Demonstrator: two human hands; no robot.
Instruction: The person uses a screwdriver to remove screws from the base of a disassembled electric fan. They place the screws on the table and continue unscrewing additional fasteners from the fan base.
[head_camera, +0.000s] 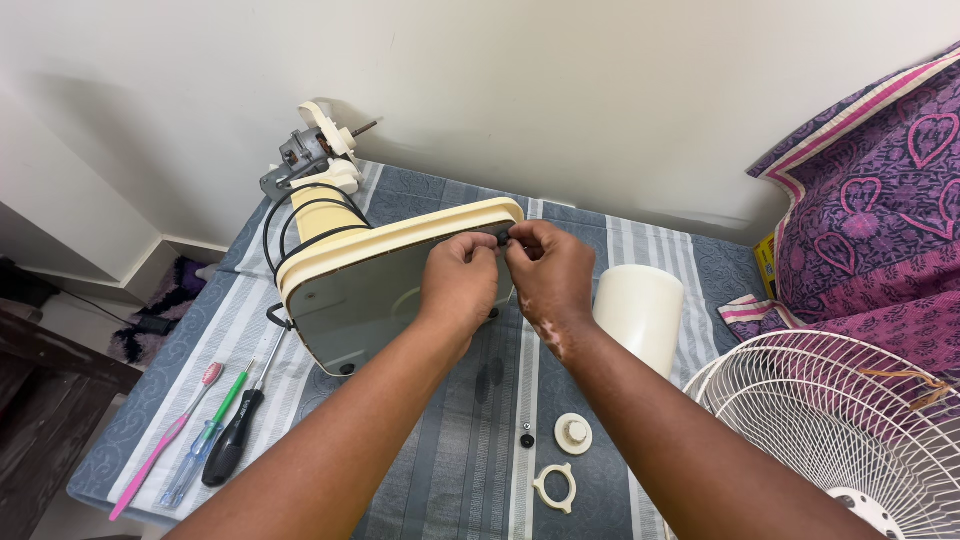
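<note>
Looking down from my head, my left hand (458, 278) and right hand (550, 275) meet at the top edge of the cream fan base (385, 280), which lies tilted on its side on the striped bed (640, 250). Both sets of fingers are pinched together on a small black part (503, 239) at that rim. A black-handled screwdriver (235, 436), a pink toothbrush (165, 440) and a white fan guard (850, 430) lie nearby.

Both hands — left hand (458, 275), right hand (550, 270) — pinch a small black part (502, 238) at the fan base (385, 275).
</note>
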